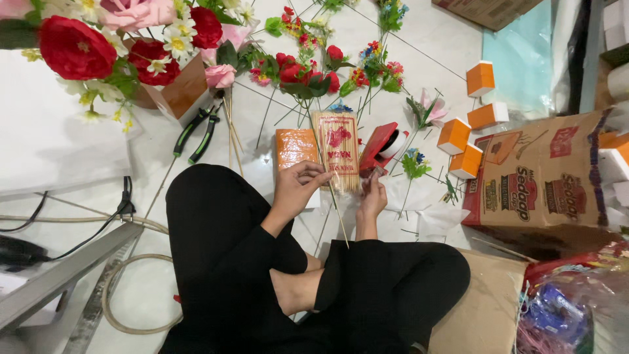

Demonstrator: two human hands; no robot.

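**A:** White tile floor (419, 39), flowers scattered all over. What are the hands doing?

**B:** Left hand (298, 185) pinches a thin stick (335, 211), fingers closed on it; the stick slants down toward the lap. Right hand (373, 196) is curled on the stick too, just below the red tape dispenser (380, 147).

**A:** Anything close?

**B:** Packet of sticks (337, 147) just above the hands, orange block (295, 145) beside it, pliers (196, 133) further left.
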